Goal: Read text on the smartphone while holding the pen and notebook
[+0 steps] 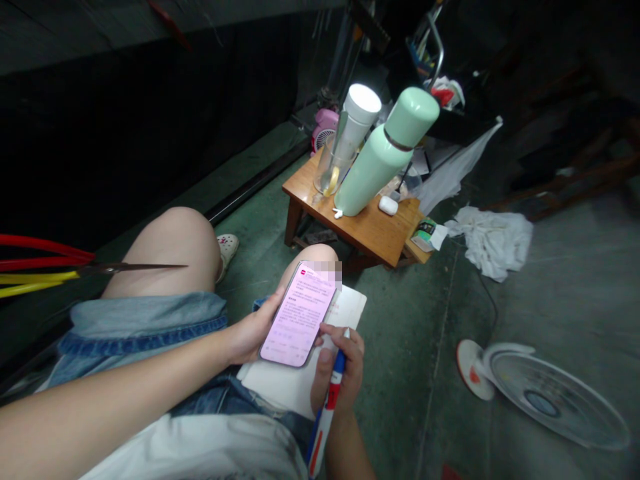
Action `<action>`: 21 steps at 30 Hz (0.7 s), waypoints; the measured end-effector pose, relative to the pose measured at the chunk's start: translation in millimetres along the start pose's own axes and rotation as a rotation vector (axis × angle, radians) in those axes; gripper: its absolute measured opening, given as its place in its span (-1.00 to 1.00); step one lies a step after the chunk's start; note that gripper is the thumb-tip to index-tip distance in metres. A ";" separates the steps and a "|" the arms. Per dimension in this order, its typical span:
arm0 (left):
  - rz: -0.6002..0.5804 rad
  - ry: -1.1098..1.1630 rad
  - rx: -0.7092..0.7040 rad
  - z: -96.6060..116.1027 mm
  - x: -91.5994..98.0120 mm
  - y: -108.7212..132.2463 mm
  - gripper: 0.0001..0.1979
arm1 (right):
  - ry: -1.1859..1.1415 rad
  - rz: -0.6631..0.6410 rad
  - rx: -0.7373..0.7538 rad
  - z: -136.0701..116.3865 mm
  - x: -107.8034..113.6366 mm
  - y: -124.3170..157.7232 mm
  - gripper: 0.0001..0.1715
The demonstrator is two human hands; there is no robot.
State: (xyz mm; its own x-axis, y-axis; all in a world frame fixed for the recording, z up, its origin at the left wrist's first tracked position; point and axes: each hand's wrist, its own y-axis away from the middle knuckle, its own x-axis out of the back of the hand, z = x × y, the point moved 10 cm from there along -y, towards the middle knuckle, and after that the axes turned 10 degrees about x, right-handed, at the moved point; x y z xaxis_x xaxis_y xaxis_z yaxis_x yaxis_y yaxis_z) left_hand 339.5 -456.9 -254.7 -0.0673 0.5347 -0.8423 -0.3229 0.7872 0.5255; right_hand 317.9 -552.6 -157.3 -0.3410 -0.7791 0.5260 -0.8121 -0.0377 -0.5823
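Note:
My left hand [257,328] is closed around the left side of a smartphone [299,317], whose lit pinkish screen is full of text too small to read. Under the phone a white notebook [283,387] rests on my lap. My right hand [345,373] grips a white, blue and red pen [327,410], its tip pointing up and away from me. One finger of that hand reaches to the phone's right edge. Whether it touches the screen, I cannot tell.
A small wooden stool [365,233] ahead carries a mint-green bottle [383,160], a white-lidded cup [357,117] and a white earbud case [389,205]. Red-handled scissors [75,253] jut in from the left. To the right are a fan [543,400] and a crumpled white bag [500,240].

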 end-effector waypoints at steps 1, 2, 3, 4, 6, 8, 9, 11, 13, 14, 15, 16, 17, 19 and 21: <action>-0.003 0.003 -0.003 0.5 -0.4 -0.2 -0.24 | -0.004 0.002 -0.002 -0.1 0.1 -0.1 -0.74; -0.004 0.007 -0.003 0.7 -0.7 -0.4 -0.24 | -0.011 0.004 -0.006 0.0 0.0 -0.3 -0.74; -0.002 0.014 -0.002 0.8 -0.7 -0.5 -0.24 | -0.019 0.006 -0.010 -0.1 -0.1 -0.7 -0.75; 0.002 0.018 0.000 0.7 -0.6 -0.6 -0.24 | -0.024 0.008 -0.013 -0.2 -0.1 -1.3 -0.75; 0.012 0.017 0.003 0.4 -0.4 -0.4 -0.24 | -0.023 0.016 -0.015 -0.3 0.5 -2.4 -0.75; 0.019 0.004 -0.002 0.9 -0.5 0.0 -0.23 | -0.011 0.019 0.003 -1.6 1.0 -3.4 -0.75; 0.021 -0.003 -0.007 1.3 -0.6 0.3 -0.23 | -0.006 0.013 0.010 -1.7 0.6 -3.4 -0.74; 0.025 -0.010 -0.012 2.0 -0.8 0.6 -0.23 | 0.000 0.002 0.011 -0.7 -0.2 -2.8 -0.73; 0.023 -0.012 -0.011 2.1 -1.4 0.6 -0.23 | -0.004 -0.003 0.003 0.9 -0.7 -1.6 -0.74; 0.018 -0.013 -0.011 2.2 -1.9 0.5 -0.24 | -0.007 0.000 -0.003 1.8 -0.5 -1.1 -0.74; 0.012 -0.013 -0.012 2.3 -2.4 0.4 -0.23 | -0.011 0.003 -0.004 2.0 -0.5 -0.7 -0.74; 0.005 -0.011 -0.013 2.4 -2.9 0.2 -0.23 | -0.014 0.006 -0.002 1.6 -0.4 -0.6 -0.74; 0.000 -0.007 -0.015 2.5 -3.1 0.1 -0.23 | -0.014 0.007 0.003 1.0 -0.4 -0.6 -0.74; 0.001 0.001 -0.014 2.3 -2.4 0.0 -0.23 | -0.015 0.012 0.005 0.1 0.0 -0.6 -0.74; 0.013 0.005 -0.011 1.7 -0.9 0.2 -0.23 | -0.011 0.014 -0.005 0.4 0.2 -0.3 -0.74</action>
State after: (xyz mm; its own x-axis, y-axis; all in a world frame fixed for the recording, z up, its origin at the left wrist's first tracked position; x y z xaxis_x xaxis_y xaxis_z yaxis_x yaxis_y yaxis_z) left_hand 341.1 -456.6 -253.6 -0.0761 0.5431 -0.8362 -0.3321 0.7769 0.5348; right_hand 318.3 -553.1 -157.2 -0.3473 -0.7862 0.5111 -0.8098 -0.0233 -0.5862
